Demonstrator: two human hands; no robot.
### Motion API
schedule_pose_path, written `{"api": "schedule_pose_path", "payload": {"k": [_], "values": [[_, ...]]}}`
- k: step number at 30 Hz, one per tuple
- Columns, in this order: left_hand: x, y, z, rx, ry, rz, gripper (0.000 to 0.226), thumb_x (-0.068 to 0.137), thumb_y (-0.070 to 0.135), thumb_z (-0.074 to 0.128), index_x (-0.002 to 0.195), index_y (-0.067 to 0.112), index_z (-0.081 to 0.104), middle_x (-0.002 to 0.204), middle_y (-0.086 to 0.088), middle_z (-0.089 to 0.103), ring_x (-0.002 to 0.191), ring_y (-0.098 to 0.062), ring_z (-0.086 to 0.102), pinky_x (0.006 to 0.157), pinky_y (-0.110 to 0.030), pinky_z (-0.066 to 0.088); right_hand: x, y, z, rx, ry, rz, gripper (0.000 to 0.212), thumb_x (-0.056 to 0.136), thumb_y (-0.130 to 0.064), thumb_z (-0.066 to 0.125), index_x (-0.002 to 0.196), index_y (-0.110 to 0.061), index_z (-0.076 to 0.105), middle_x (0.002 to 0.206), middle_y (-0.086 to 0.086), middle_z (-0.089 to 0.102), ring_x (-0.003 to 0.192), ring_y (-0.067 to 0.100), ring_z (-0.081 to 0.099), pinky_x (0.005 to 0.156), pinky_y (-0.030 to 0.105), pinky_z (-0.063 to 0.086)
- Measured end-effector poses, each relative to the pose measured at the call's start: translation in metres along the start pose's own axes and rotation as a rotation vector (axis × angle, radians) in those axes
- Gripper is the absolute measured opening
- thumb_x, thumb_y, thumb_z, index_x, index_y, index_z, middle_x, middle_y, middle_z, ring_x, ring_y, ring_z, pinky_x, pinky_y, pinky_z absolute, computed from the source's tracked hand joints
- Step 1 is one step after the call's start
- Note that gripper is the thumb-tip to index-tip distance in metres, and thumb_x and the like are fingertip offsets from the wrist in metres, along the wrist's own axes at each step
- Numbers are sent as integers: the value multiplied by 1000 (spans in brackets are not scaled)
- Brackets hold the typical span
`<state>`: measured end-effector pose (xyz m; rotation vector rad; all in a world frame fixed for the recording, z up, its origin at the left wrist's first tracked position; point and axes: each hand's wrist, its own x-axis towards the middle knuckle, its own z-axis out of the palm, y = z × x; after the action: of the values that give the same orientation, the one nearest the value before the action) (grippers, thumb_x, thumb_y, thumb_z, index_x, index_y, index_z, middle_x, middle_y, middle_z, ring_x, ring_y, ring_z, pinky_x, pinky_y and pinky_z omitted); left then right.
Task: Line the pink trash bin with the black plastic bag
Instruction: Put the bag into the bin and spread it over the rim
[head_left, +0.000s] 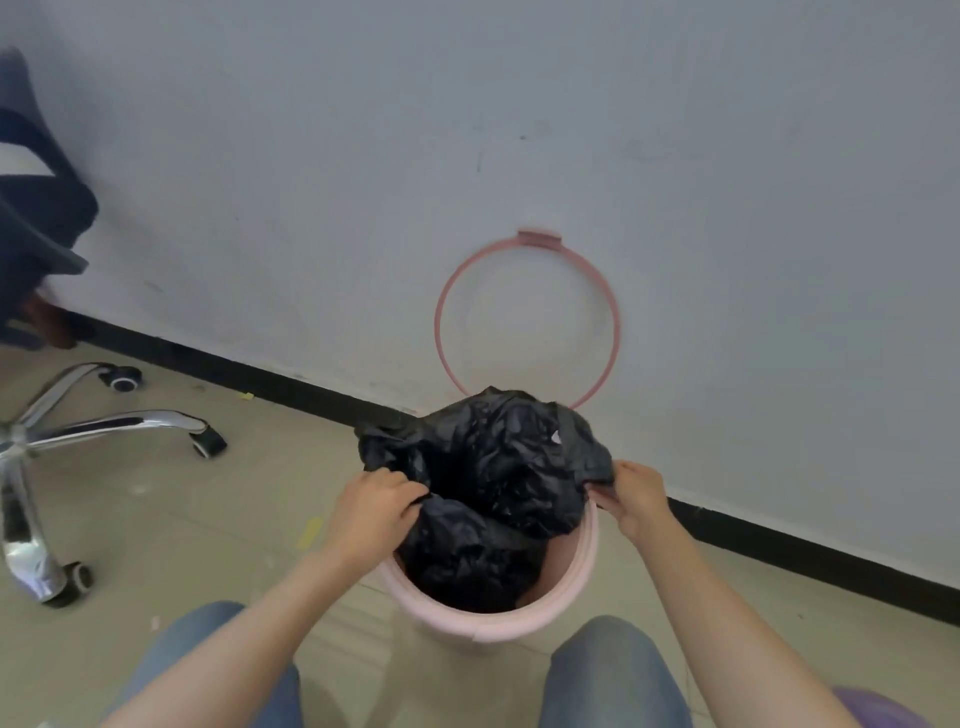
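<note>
1. The pink bin (569, 592) is stood on the floor (218, 519) near the wall (467, 130).
2. The black bag (488, 467) is bunched inside the bin and above its rim.
3. The bag's edge is gripped by the left hand (376, 506) and the right hand (636, 493), both closed.
4. The ring (527, 317) is leaned against the wall.

Both forearms bare to the frame edge, no sleeves showing, no watch, rings or bands seen on the left hand (370, 506) or right hand (638, 496). Nails short, unpainted as far as can be told. Blue denim jeans (613, 675) on both legs, slightly faded, fabric plain, no visible tears or markings
</note>
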<state>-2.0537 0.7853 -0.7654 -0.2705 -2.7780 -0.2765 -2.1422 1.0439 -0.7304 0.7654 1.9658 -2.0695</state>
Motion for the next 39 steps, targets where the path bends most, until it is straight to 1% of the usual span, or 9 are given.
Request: {"api": "schedule_pose_path", "payload": {"k": [4, 11, 15, 18, 25, 30, 32, 36, 39], "values": [[-4, -18, -3, -35, -15, 0, 27, 50, 8, 86, 72, 18, 73, 59, 4, 69, 53, -18, 64, 56, -24, 51, -7, 2, -3, -123, 196, -239, 26, 96, -8, 38, 114, 1, 55, 112, 15, 56, 99, 26, 56, 98, 38, 43], [-7, -34, -9, -26, 41, 104, 30, 74, 28, 44, 74, 20, 73, 65, 7, 71, 61, -14, 64, 66, -22, 31, -33, 31, 1, -1185, -46, -1917, 27, 82, -16, 47, 107, -10, 54, 122, 15, 52, 114, 31, 46, 97, 38, 34], [-9, -54, -15, -44, 19, 108, 31, 77, 32, 45, 77, 20, 74, 68, 7, 72, 72, -10, 53, 62, -24, 44, -9, 30, -5, -1979, -431, -1687, 63, 77, -65, 34, 118, -24, 59, 119, 5, 67, 121, 28, 55, 109, 49, 7], [-13, -72, -20, -44, 39, 16, 35, 78, 31, 44, 75, 15, 75, 70, 0, 74, 72, -20, 62, 60, -30, 45, 7, 9, -20, -2275, -398, -1341, 74, 64, -74, 37, 111, -26, 65, 85, 1, 74, 92, 26, 69, 105, 60, 25], [-13, -35, -21, 79, 274, 34, 54, 69, 2, 40, 121, 8, 49, 130, -27, 45, 121, -42, 36, 96, -51, 32, -4, 12, -29, -1825, -250, -1555, 40, 46, -15, 90, 82, -27, 74, 49, -9, 60, 53, 14, 63, 81, 43, 55], [5, 31, -14, 117, -522, 261, 68, 86, 54, 42, 142, 22, 17, 135, -6, 51, 129, -25, 39, 114, -46, 15, -16, 16, -32, -1662, -224, -1599, 31, 56, -20, 87, 83, -19, 72, 51, -7, 62, 50, 14, 61, 78, 26, 47], [7, 29, -11, 60, -633, 259, 73, 81, 64, 41, 139, 22, 28, 117, -4, 62, 110, -24, 53, 104, -37, 32, -16, 18, -42, -1617, -129, -1601, 12, 75, -26, 74, 83, -18, 69, 51, -5, 61, 50, 17, 61, 70, 23, 46], [-8, 6, -12, 137, -417, 441, 36, 73, 56, 62, 101, 33, 66, 75, 11, 71, 67, -8, 65, 59, -22, 48, -20, 23, -60, -1541, -52, -1487, 64, 100, -43, 13, 81, -14, 66, 59, 0, 63, 54, 21, 61, 66, 27, 30], [-6, 0, -28, -219, -482, 175, 25, 89, 33, 55, 113, 28, 63, 106, 11, 70, 93, -9, 64, 77, -28, 52, -23, 28, -65, -1608, -56, -1506, 61, 95, -56, 14, 100, -14, 58, 78, 6, 66, 75, 24, 61, 75, 29, 33]]}}
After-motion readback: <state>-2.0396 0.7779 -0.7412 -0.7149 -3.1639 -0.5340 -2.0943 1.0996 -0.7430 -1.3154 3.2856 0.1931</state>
